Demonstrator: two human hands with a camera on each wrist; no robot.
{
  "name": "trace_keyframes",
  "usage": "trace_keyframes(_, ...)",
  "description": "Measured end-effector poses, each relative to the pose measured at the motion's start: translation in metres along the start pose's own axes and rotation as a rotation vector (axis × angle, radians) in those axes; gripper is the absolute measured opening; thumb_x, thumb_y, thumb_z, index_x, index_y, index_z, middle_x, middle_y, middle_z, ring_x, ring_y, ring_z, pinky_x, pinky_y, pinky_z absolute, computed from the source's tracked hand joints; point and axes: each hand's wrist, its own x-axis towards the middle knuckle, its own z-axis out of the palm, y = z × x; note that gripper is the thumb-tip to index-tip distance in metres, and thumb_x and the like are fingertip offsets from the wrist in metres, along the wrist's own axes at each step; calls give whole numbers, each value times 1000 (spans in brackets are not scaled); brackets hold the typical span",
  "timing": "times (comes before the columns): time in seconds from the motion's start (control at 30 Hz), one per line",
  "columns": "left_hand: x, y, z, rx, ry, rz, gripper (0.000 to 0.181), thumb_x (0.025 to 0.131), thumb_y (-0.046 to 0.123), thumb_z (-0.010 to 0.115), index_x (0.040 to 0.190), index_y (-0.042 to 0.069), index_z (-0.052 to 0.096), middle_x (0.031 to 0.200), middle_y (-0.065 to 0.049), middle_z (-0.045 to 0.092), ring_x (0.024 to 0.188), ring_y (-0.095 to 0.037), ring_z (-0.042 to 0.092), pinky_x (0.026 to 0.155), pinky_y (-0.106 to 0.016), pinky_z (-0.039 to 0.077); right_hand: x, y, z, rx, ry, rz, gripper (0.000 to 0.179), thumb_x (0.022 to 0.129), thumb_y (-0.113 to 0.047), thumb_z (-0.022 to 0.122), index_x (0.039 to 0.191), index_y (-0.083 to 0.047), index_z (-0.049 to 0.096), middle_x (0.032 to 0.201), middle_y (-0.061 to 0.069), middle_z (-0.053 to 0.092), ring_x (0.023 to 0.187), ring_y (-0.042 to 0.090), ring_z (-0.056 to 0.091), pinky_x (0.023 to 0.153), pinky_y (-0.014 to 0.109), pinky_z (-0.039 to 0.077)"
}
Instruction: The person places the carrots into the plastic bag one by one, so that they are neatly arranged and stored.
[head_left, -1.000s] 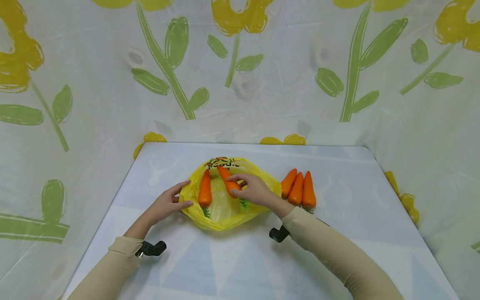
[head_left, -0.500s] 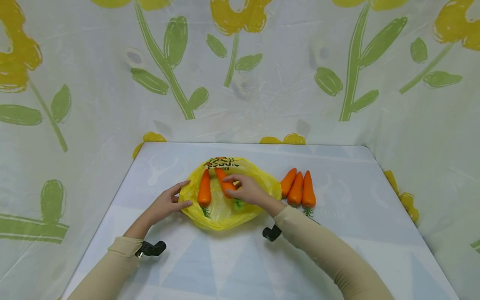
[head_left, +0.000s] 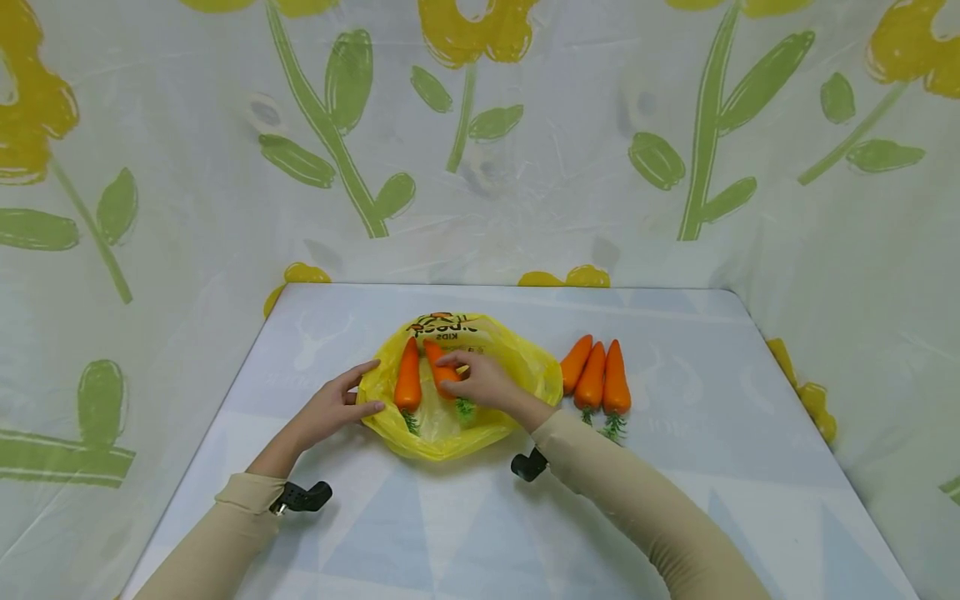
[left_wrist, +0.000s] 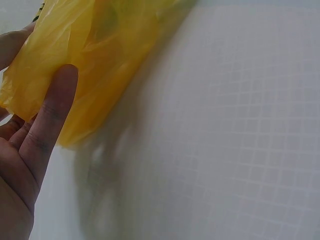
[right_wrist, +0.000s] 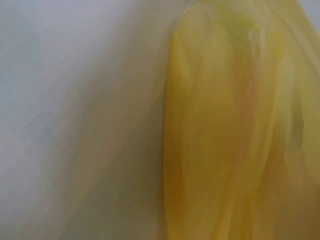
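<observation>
The yellow plastic bag lies on the table with its wide mouth held apart. My left hand grips its left rim, thumb and index finger over the edge; in the left wrist view a finger presses the bag's side. Inside, one orange toy carrot with a green top lies along the left. My right hand reaches into the mouth and pinches a second toy carrot just beside the first, its green top pointing toward me. In the right wrist view the bag hides that hand.
To the right of the bag, three more toy carrots lie side by side on the pale patterned table. A flower-printed curtain surrounds the table's back and sides. Black wrist cameras sit at both cuffs.
My right hand has moved left and slightly toward me, bringing its toy carrot close to the other one in the bag. My left hand stays at the bag's rim.
</observation>
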Motion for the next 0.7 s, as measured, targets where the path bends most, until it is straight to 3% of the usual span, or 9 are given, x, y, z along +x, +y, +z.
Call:
trace_keyframes(0.23,0,-2,0,9,5,-6,84,94,27,75,161,11,28,156,-26,38,115,-35,65,82,-28,58,4,0,10,-15,-14,5,37,94,-26,74,130,-18,68,125,4,66,108,21,62,95,32,52)
trace_keyframes(0.7,0,-2,1,19,12,-10,83,94,28,75,161,11,28,156,-26,38,116,-35,65,83,-28,58,5,-2,20,-34,-45,32,44,92,-26,78,134,-19,67,127,5,66,103,19,64,89,29,53)
